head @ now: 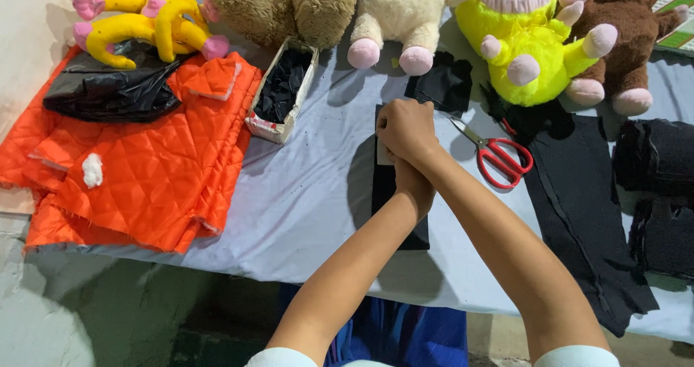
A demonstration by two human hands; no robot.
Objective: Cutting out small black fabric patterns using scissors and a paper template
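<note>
Here both hands, right hand [406, 127] stacked above left hand [413, 183], press clenched fingers onto the long black felt strip [399, 215] running toward the person.

Bright even overhead light, soft shadows under the arms, sharp focus, slight wide-angle edge distortion

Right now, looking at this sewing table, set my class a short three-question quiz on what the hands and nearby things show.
1. True or false: the red-handled scissors lie right of the hands.
2. What do both hands press on?
3. The small cardboard box holds: A) black pieces B) buttons C) thread.

Key:
1. True.
2. The right hand and left hand press a black fabric piece on the table.
3. A.
</note>
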